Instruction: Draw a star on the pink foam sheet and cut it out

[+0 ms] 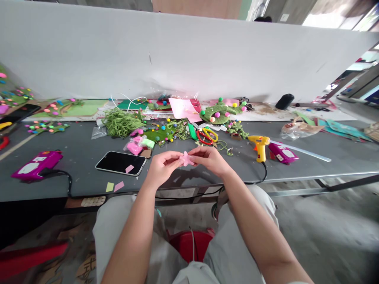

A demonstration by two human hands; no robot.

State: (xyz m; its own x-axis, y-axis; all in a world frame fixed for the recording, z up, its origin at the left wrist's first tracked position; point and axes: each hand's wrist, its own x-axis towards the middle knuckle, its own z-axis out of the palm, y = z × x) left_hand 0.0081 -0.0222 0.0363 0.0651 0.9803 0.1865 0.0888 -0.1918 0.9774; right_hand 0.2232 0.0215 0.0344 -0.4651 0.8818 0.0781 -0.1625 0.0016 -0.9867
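Observation:
Between my two hands is a small pink star-shaped piece [186,159], apparently felt or foam. My left hand [162,165] pinches its left side between thumb and fingers. On the other side, my right hand [211,159] grips it the same way. Both hands are held over the table's front edge. To the left lies a smartphone [118,162] with a pink scrap on its screen. Red and yellow scissors [207,136] rest just beyond my hands. A yellow glue gun [260,146] sits to the right, its black cord hanging off the edge.
A bundle of green yarn [120,123] and green felt shapes with pompoms [222,111] lie at the back. Purple boxy devices [37,165] sit on both sides. Pink sheets [182,108] lean near a white partition [177,55]. A glue stick [304,152] lies at right.

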